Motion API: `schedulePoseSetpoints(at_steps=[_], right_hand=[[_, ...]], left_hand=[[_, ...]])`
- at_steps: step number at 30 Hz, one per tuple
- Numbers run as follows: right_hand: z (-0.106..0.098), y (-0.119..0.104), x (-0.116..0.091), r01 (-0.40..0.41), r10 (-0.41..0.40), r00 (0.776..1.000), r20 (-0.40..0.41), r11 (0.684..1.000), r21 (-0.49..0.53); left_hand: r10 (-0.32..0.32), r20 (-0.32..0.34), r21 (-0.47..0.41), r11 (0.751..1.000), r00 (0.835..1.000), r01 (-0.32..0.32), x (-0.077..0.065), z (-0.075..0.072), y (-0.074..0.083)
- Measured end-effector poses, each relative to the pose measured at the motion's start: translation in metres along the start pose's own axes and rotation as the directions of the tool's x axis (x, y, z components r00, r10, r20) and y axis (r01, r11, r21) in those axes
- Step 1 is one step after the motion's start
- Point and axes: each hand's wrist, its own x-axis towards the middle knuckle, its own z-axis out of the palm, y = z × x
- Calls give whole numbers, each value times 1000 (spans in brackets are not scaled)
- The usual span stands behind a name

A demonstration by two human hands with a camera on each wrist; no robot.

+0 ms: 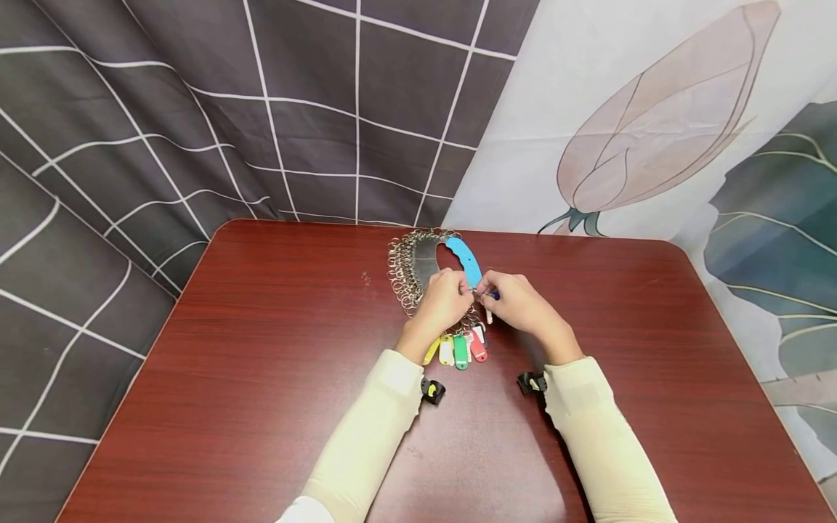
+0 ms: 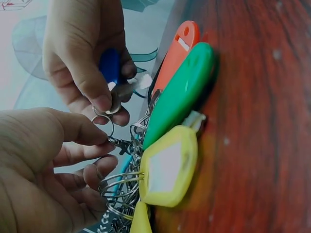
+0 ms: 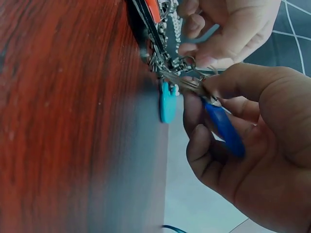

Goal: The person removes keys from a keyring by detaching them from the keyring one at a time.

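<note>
A crescent-shaped metal key holder (image 1: 426, 256) with a blue handle (image 1: 463, 256) lies on the table, fringed with many rings. My left hand (image 1: 446, 299) is over its near end; in the left wrist view its thumb and forefinger pinch a small metal clasp (image 2: 121, 144) at the holder's edge. My right hand (image 1: 519, 299) holds a key (image 3: 187, 83) with a blue tag (image 3: 224, 128), thumb and forefinger on the key's head. A thin key ring (image 2: 108, 119) joins the key to the spot at my left fingertips. Whether the ring passes through the clasp I cannot tell.
Below the hands hang key tags: a yellow one (image 2: 172, 167), a green one (image 1: 461, 352) and a red one (image 1: 479, 347). The brown table (image 1: 261, 378) meets a dark checked cloth (image 1: 314, 145) at its back edge. Each wrist wears a black camera strap.
</note>
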Motion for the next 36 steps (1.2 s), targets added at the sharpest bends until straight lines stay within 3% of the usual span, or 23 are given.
schedulePoseSetpoints(at_steps=[7, 16, 26, 36], right_hand=[[-1, 2, -1, 4, -3, 1000, -26, 1000, 25], [-4, 0, -2, -3, 7, 999, -47, 997, 81], [-4, 2, -2, -5, 9, 999, -47, 996, 87], [1, 3, 1, 7, -5, 999, -31, 998, 60]], left_hand=[[15, 7, -18, 1000, 1000, -15, 1, 0, -2], [145, -9, -2, 989, 989, -145, 1, -3, -3], [107, -7, 68, 992, 994, -107, 1, -4, -5], [15, -51, 114, 993, 999, -9, 2, -3, -3]])
